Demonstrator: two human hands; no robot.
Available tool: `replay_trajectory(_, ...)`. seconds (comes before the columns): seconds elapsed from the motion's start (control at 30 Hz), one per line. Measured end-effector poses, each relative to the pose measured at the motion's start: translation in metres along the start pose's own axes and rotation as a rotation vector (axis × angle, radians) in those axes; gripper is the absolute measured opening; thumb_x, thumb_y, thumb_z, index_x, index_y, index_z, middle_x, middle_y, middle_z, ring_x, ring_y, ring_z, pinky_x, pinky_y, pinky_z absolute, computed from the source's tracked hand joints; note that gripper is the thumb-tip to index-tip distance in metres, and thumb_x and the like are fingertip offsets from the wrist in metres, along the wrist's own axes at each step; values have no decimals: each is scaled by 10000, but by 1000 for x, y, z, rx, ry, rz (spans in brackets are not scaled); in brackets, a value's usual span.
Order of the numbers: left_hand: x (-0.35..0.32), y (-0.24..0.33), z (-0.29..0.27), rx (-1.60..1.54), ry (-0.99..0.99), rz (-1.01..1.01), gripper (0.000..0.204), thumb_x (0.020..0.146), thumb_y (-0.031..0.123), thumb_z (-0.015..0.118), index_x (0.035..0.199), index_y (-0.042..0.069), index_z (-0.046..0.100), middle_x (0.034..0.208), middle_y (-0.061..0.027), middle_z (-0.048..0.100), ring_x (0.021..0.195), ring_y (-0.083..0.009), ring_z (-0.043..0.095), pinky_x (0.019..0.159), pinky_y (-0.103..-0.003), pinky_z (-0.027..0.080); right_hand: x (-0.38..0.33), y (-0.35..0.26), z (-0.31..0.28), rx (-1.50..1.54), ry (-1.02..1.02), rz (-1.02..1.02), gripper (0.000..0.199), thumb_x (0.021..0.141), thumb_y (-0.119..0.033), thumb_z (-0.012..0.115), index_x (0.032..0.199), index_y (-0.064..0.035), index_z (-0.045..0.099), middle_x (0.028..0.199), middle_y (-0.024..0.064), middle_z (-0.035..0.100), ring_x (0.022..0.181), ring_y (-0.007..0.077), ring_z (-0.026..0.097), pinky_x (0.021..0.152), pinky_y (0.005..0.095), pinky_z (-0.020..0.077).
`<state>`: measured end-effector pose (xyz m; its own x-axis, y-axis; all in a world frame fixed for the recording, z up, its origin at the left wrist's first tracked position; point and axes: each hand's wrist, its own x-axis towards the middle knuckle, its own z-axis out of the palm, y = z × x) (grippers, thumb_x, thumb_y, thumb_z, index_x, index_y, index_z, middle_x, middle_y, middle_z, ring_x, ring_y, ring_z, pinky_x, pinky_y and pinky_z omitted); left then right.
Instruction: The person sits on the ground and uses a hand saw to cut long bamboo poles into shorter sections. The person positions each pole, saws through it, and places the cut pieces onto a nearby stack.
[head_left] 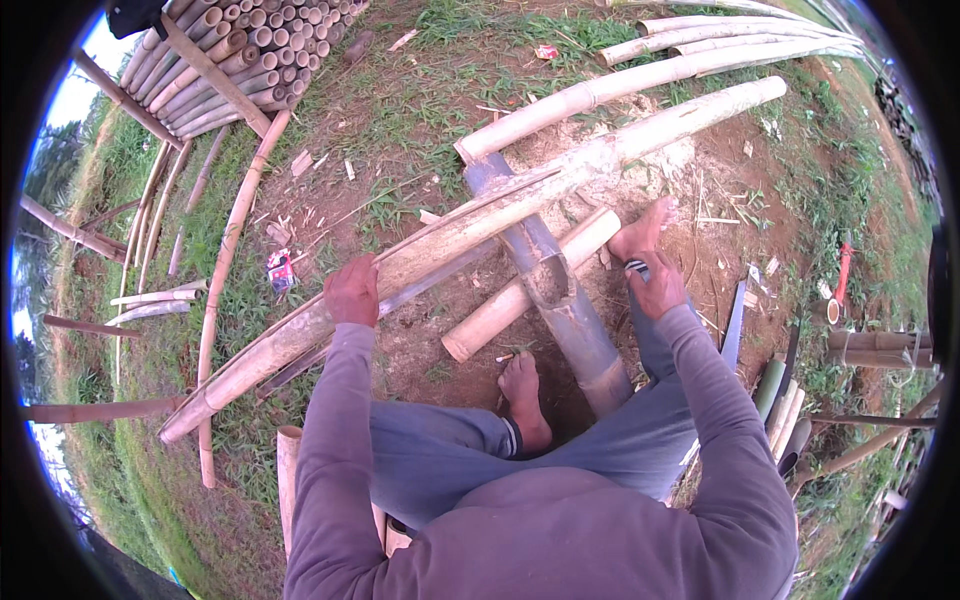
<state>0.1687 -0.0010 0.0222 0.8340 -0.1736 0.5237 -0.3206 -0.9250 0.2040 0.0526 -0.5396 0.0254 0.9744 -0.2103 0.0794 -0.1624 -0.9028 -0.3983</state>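
Note:
A long pale bamboo pole (440, 250) slants from the lower left to the upper right, with a split strip lifting along its top. My left hand (352, 290) is closed round its edge left of the middle. Under it stretches a thick grey bamboo log (575, 335) with a notch cut in its side, and the pole crosses the log's far part. A short bamboo piece (485, 320) lies crosswise at the notch. My right hand (660, 285) is down at my right trouser cuff (636, 267), fingers curled; whether it holds anything is hidden.
A handsaw blade (736, 325) stands right of my right leg, beside several bamboo lengths (785, 415). Cut bamboo poles (270, 50) are stacked at the far left behind a leaning pole (240, 225). More split poles (690, 50) lie at the far right. Sawdust (660, 170) covers the ground.

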Motion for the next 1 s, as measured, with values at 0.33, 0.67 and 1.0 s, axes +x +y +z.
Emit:
replay_trajectory(0.33,2,6,-12,40,-90,-49,196,962,192,752,1153,156,780,1092,-115,800,962,-333,750,903,-462,547,-100,255,6,-87,-359,492,478,949,-473,730,1153,-43,773,1141,222,784,1112,442,738,985,515,577)
replay_trajectory(0.67,9,6,-11,105,-140,-112,238,975,271,775,1194,181,800,1054,-171,797,927,-403,762,802,-496,601,-296,265,77,-437,-196,1086,284,1111,-328,483,1333,-160,537,1357,88,574,1353,310,590,1034,552,532)
replay_trajectory(1.0,21,11,-7,184,-226,-165,253,1003,360,732,1199,216,803,1066,-180,793,948,-407,760,819,-519,599,-330,220,65,-186,91,1151,427,1107,-462,502,1315,-112,633,1378,171,662,1238,382,658,986,541,528)
